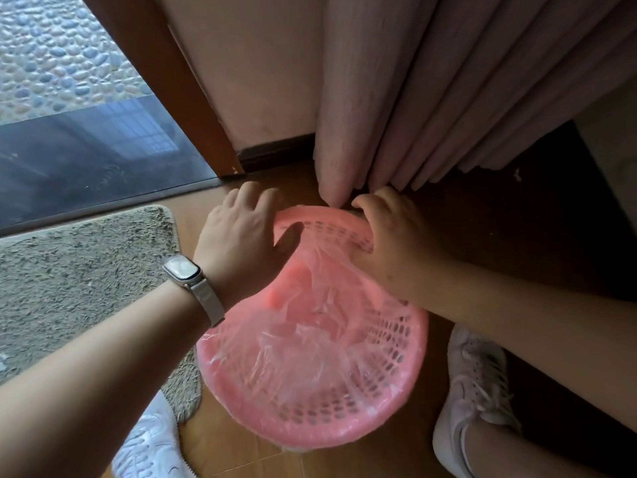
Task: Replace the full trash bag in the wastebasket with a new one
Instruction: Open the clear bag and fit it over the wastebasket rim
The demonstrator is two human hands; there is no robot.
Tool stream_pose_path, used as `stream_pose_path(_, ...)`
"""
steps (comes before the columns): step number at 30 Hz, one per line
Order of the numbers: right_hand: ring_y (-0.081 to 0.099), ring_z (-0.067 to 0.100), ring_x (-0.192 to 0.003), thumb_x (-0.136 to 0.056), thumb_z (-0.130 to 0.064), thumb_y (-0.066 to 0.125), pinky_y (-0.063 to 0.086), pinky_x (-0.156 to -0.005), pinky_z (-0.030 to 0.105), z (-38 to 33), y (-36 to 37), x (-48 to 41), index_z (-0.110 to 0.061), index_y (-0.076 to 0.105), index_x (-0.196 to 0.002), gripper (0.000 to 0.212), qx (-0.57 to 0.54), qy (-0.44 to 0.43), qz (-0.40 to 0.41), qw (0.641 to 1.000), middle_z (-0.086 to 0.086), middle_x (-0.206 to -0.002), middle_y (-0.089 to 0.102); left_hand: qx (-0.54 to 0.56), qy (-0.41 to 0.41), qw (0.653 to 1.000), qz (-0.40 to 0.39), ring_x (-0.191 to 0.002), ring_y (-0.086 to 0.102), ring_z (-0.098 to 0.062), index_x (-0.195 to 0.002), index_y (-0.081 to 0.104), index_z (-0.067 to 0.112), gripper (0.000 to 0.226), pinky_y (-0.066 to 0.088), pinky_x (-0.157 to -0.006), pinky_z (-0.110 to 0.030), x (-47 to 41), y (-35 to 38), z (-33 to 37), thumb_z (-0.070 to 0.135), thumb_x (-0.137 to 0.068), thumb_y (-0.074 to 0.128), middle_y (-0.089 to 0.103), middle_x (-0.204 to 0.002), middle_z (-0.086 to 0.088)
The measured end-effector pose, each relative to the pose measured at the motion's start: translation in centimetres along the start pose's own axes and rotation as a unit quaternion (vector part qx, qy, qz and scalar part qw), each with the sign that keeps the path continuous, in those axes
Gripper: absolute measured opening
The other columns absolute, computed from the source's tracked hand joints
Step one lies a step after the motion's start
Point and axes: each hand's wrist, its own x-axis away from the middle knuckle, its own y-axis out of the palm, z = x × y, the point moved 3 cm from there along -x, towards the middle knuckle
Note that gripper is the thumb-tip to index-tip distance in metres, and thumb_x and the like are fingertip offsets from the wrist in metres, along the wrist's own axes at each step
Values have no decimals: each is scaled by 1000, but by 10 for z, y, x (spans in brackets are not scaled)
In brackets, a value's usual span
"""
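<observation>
Flanking wastebasket (pixel 396 391) rim: both hands (pixel 241 232)

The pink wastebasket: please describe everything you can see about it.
The pink wastebasket looks like plastic, round, with rows of small slots through its wall. It stands on the wooden floor beside a grey mat, near a curtain. A clear thin bag lines it, folded over the near rim. The left hand and right hand press the bag at the far rim.

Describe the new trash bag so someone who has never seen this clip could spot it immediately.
Start at the pink curtain hanging to the floor; just below it stands a pink perforated wastebasket. The trash bag is the clear, crinkled plastic film lining it, folded over the rim, glossy and see-through unlike the opaque basket.
</observation>
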Motion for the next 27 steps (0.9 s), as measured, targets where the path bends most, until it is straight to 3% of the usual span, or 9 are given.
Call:
stream_pose_path(4,55,19,-76,-85,-29,66,42,-61,31,6,12,-6,-22,50,-90,19,-73,29,-25,997,-3,-89,52,5,94,995,-10,-98,55,-33,-122,55,18,41,48,-76,-44,-6,6,24,45,-91,52,58,-109,-9)
stream_pose_path(8,44,10,-56,-83,-29,69,35,-50,27,9,14,-14,-26,39,-65,36,-128,56,-48,989,-8,-69,44,12,68,998,5,-88,56,-34,-114,59,17,34,46,-65,-41,-9,13,29,40,-89,59,58,-98,-10)
stream_pose_path(11,42,16,-51,-82,-30,68,35,-50,33,11,18,-21,-19,42,-58,36,-157,88,-93,979,0,-59,47,4,46,999,15,-84,56,-35,-102,59,14,30,43,-59,-40,-12,16,27,42,-91,56,57,-91,-10)
stream_pose_path(16,34,13,-49,-81,-19,65,28,-49,30,7,17,-32,-17,38,-53,39,-204,81,-135,966,1,-53,38,6,6,1000,5,-86,55,-34,-101,56,13,34,39,-58,-38,-11,14,23,45,-92,51,57,-93,-10)
stream_pose_path(19,39,14,-54,-80,-22,65,33,-52,35,3,12,-37,-16,43,-59,31,-206,54,-135,968,2,-58,42,14,-25,1000,-2,-92,54,-36,-106,58,14,34,44,-64,-42,-9,9,17,44,-92,51,58,-98,-11)
stream_pose_path(22,53,15,-74,-80,-31,66,47,-65,36,-1,-1,-38,-18,55,-84,18,-163,26,-129,978,-3,-86,55,29,-68,997,-7,-96,54,-37,-107,58,15,29,45,-71,-44,-6,1,7,40,-93,52,59,-105,-12)
stream_pose_path(25,53,14,-89,-81,-34,66,50,-80,35,-4,-22,-32,-21,56,-110,34,-120,-6,-128,984,-7,-107,47,34,-98,994,-31,-99,54,-37,-110,58,17,27,49,-77,-47,2,-14,-4,37,-93,50,58,-107,-12)
stream_pose_path(27,54,15,-93,-82,-35,65,50,-85,40,-5,-34,-27,-20,55,-116,38,-110,-9,-129,986,-6,-112,47,27,-94,994,-48,-103,54,-37,-116,57,19,30,49,-82,-49,6,-27,-7,36,-91,51,57,-113,-12)
